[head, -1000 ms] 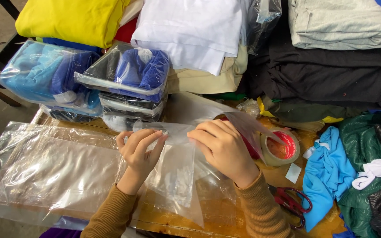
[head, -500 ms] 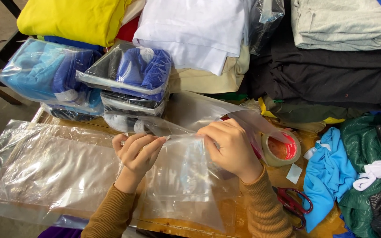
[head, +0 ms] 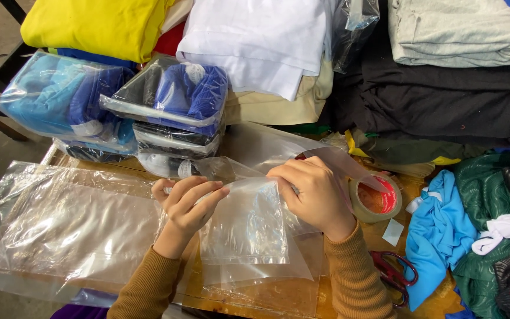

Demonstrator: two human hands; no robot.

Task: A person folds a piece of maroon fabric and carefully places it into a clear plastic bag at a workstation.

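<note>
Fingers of both hands are pinched together on the top edge of a clear plastic bag (head: 246,227): left hand (head: 187,204) grips the left part of the edge w/ thumb and fingertips closed on the film, right hand (head: 314,192) is curled over the right part, fingers bent down and clamped on same bag. Bag hangs from the hands, lower part lying over the wooden table (head: 278,295), approx. in the middle of its near side.

Relative to the bag: a big flat sheet of clear plastic (head: 66,227) lies to its left on the table. Just behind it is a stack of bagged blue clothes (head: 175,106). To its right, near the right hand, is a tape roll (head: 376,199) w/ red core; a bit nearer to the person, red-handled scissors (head: 391,272). Further right, a light blue cloth (head: 438,227). Well behind the bag: folded white cloth (head: 255,41), yellow cloth (head: 95,26), black clothes (head: 438,100).
</note>
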